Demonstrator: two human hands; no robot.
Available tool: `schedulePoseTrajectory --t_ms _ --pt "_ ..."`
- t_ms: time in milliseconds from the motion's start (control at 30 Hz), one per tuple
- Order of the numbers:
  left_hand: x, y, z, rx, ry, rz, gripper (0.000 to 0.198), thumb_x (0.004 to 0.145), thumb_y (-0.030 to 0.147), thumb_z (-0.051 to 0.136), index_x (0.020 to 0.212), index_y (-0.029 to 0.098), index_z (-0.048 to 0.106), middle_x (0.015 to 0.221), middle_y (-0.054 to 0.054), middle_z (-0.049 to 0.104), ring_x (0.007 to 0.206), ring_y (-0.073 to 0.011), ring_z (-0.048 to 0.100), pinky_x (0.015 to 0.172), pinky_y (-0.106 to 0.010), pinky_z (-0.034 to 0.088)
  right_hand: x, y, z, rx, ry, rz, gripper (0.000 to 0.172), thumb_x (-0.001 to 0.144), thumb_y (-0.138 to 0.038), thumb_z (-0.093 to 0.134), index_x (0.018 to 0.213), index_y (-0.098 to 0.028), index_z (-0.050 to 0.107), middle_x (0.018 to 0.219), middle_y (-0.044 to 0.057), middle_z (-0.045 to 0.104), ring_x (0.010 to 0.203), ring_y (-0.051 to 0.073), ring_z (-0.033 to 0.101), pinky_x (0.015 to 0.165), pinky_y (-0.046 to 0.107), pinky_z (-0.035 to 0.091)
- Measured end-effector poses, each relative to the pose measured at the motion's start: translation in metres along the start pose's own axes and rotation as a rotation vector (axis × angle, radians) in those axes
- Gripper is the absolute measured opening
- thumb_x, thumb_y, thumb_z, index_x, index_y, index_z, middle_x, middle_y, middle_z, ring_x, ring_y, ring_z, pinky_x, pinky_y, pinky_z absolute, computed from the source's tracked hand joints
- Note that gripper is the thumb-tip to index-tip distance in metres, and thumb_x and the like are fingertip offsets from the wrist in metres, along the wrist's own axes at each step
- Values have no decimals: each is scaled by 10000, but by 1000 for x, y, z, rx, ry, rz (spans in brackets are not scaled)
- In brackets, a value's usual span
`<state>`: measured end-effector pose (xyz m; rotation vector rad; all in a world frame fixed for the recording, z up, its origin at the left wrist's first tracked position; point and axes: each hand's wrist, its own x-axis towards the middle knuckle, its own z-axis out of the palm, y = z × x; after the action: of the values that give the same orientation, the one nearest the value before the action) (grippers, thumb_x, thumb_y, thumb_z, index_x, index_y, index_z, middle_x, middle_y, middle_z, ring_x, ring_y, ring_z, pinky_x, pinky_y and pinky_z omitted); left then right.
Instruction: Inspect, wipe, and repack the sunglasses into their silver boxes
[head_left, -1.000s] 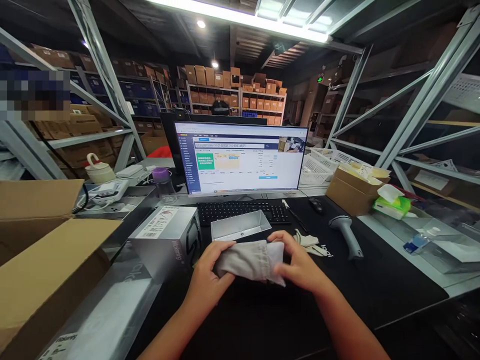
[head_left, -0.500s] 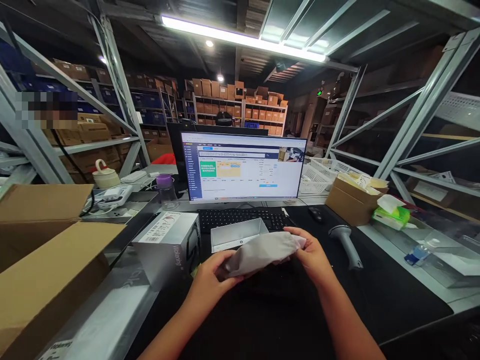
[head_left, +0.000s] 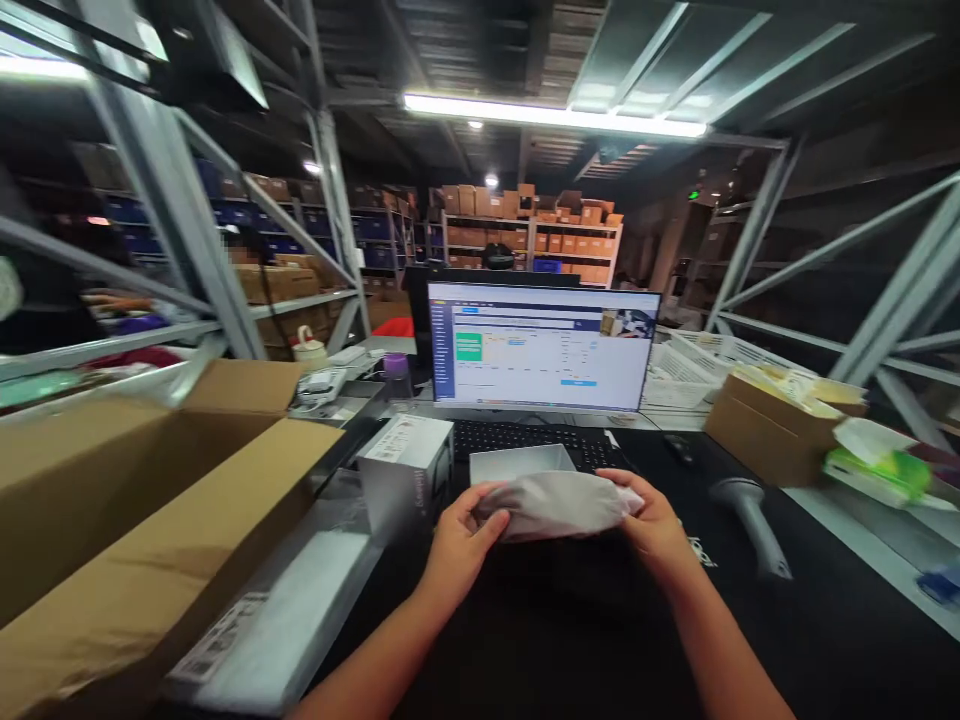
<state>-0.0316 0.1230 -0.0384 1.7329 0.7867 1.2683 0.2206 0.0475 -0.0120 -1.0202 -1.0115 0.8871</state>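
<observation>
Head view, left to right. Far left: large cardboard box (head_left: 180,545), flaps spread, top open. Behind it, a pale jug (head_left: 309,352) with a loop handle. Next, a long white package (head_left: 289,615) in clear plastic, printed label at its near end. Just beyond that, a grey box (head_left: 409,465) with a label on top and print down its side; behind it a bottle (head_left: 397,368) with a purple lid.

Middle: left hand (head_left: 466,530) closed on the left end of a grey cloth pouch (head_left: 559,503), thumb on the near face. Pouch lies roughly level between both hands, over a black mat (head_left: 570,630). Right hand (head_left: 652,525) pinches its paler right end. Behind the pouch, partly hidden by it, an open shallow box (head_left: 519,462); then a keyboard (head_left: 510,437) and a lit monitor (head_left: 540,350).

Right: mouse (head_left: 680,449) on the mat, white baskets (head_left: 682,375) farther back, grey handheld scanner (head_left: 757,525) nearer, blurred. Brown carton (head_left: 765,435), filled to the top, and a green tissue pack (head_left: 877,475) along the worktop's right side.
</observation>
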Motion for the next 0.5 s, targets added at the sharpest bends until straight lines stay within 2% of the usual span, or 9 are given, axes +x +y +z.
schedulePoseTrajectory --t_ms 33,100,167,233,367,433,500 --pt "-2 3 -4 36 16 12 409 851 513 669 1045 161 746 1011 -113 757 949 -264 711 850 -339 572 0 1 -4 6 -15 23 535 540 -216 951 1040 -207 759 860 46 771 704 162 677 629 218 540" --pt "-10 7 -14 103 56 41 314 868 460 649 903 173 772 867 -86 762 821 -242 713 756 -321 576 3 3 -18 37 -8 45 544 554 -253 954 1056 -201 752 858 58 771 651 155 669 580 222 545" --pt "-24 7 -25 198 104 81 256 889 402 623 873 198 777 839 -71 755 799 -231 703 736 -316 565 8 4 -34 82 50 26 533 547 -286 963 1026 -182 754 819 63 764 572 137 642 509 211 535" --pt "-42 2 -34 305 144 113 234 911 354 582 893 226 777 833 -65 748 801 -228 698 741 -321 560 15 4 -50 139 175 -20 510 502 -292 981 942 -158 760 768 62 754 545 134 643 471 195 540" --pt "-75 -13 -49 504 166 115 248 896 250 553 1013 265 771 978 -88 758 925 -265 709 827 -371 574 24 -2 -65 306 442 -140 512 393 -269 1005 814 -164 734 726 22 736 573 128 675 467 147 559" --pt "-84 -17 -51 694 118 77 276 854 201 574 1046 246 767 1121 -127 739 1083 -335 674 880 -446 574 24 -4 -59 348 456 -170 518 403 -293 1004 820 -195 713 759 -14 730 597 105 675 496 130 567" --pt "-89 -16 -49 934 23 29 324 798 163 608 1084 171 758 1253 -200 682 1211 -419 601 946 -558 541 21 -5 -45 361 411 -165 532 443 -325 999 871 -220 701 818 -28 729 641 99 681 540 138 582"
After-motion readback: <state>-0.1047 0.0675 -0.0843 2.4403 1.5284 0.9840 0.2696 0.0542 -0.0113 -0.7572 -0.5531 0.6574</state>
